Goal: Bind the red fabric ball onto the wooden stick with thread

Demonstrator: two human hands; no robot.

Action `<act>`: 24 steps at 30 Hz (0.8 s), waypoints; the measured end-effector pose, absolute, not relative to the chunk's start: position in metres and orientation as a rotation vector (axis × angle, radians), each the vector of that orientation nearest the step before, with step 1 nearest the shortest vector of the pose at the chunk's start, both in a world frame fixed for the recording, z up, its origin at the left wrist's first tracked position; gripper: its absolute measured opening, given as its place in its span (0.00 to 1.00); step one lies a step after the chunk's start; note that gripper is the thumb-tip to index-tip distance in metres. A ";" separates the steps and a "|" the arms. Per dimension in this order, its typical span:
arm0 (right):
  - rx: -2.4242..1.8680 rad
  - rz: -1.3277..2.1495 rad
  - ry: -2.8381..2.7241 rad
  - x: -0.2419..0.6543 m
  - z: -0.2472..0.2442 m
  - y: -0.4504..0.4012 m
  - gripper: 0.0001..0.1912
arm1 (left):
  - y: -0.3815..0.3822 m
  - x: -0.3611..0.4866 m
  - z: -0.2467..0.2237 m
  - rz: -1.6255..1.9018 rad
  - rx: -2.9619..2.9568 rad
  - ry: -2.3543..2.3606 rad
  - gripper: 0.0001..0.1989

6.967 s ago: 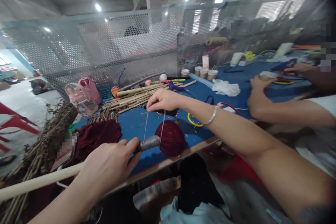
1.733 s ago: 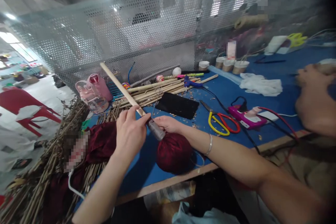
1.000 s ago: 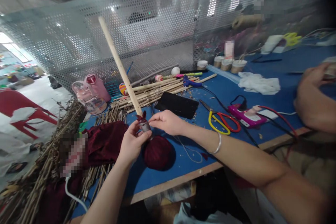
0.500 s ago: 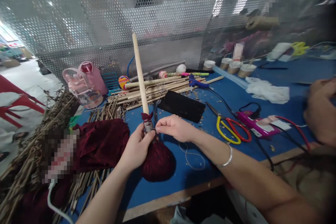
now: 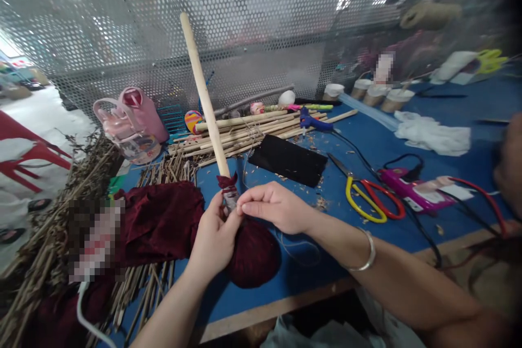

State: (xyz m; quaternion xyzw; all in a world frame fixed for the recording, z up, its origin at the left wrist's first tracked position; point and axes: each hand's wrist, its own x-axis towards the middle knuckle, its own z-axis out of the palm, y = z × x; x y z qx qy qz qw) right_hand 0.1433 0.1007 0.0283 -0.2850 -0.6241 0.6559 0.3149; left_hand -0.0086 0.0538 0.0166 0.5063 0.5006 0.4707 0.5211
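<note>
My left hand (image 5: 216, 234) is closed around the neck of a stuffed dark red cloth ball (image 5: 255, 255), where the cloth is gathered and wound with thread. A pale wooden stick (image 5: 204, 95) rises from that neck, leaning to the left. My right hand (image 5: 277, 207), with a bangle on its wrist, pinches at the wrapped neck, its fingertips touching those of my left hand. A thin thread (image 5: 302, 243) loops on the blue table below my right hand; whether the pinched fingers hold its end is too small to tell.
Dark red cloth (image 5: 163, 220) and dry stalks lie at left. Behind are wooden sticks (image 5: 240, 136), a black cloth piece (image 5: 287, 160) and a blue glue gun (image 5: 314, 121). Scissors (image 5: 367, 198) and a magenta device (image 5: 411, 190) with cables lie right. Another person's hand (image 5: 508, 163) is at the far right.
The stick's top has tilted further left, and the cloth ball has swung slightly right. My right hand has come in against my left fingertips. The view has shifted slightly.
</note>
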 end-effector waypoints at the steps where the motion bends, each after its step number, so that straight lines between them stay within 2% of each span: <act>1: -0.763 1.667 -1.705 0.144 0.030 0.100 0.12 | 0.054 -0.009 0.016 1.125 1.206 1.196 0.11; 11: -0.921 1.476 -1.785 0.154 0.022 0.117 0.13 | 0.054 -0.008 0.017 1.105 1.121 1.189 0.14; 19: -0.877 1.635 -1.748 0.151 0.014 0.118 0.14 | 0.051 -0.008 0.015 1.163 1.127 1.110 0.14; 24: -0.741 1.563 -1.854 0.155 0.026 0.109 0.13 | 0.049 -0.007 0.017 1.188 1.181 1.127 0.13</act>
